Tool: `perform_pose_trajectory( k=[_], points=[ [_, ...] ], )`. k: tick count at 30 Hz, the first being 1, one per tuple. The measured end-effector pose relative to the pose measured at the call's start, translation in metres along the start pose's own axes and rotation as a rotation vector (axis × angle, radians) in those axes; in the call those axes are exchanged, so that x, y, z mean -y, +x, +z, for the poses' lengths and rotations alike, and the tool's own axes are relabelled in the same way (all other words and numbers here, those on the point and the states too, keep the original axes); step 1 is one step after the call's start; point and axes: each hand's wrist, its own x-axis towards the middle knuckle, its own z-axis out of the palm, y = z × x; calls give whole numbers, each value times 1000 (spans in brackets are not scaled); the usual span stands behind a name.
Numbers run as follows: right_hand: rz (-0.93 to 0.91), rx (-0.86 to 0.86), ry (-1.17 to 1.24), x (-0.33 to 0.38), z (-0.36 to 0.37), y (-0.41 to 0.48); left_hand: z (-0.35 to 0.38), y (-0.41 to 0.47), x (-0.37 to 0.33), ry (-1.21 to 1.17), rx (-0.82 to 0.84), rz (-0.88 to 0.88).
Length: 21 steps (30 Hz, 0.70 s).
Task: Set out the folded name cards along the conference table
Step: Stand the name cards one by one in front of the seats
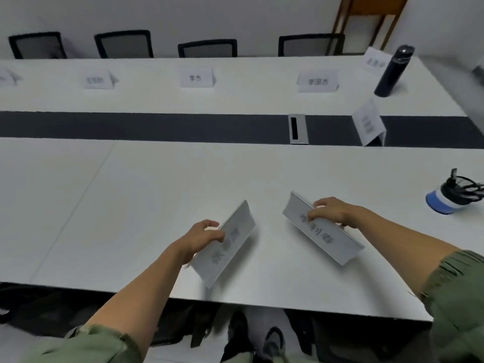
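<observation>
both hands busy at the near side of the white bench [117,205]: the left hand [203,235] has its grip clenched on one folded name card, the left card [230,250], pinching it by its upper edge, and the card slants away to the right. the right hand [331,212] has its grip grasping the right card [324,233], fingers over the ridge, dark characters facing the camera, slanted the opposite way. the two cards sit just apart, low over the bench in front of the person; whether they touch it i cannot tell. across the dark strip [157,127] a row of standing cards [196,77] lines the far side before the chairs [208,48]. a lone card [368,124] stands on the strip, and a black bottle [394,70] is far right.
</observation>
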Motion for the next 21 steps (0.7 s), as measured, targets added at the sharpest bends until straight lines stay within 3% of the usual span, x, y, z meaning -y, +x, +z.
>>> perform_pose_trajectory(
  k=[9,21],
  points=[
    [220,-51,-16,-27,-26,62,-15,116,-54,211,131,-25],
    [224,-61,-13,-16,-43,146,-28,202,-68,390,114,39]
  ],
)
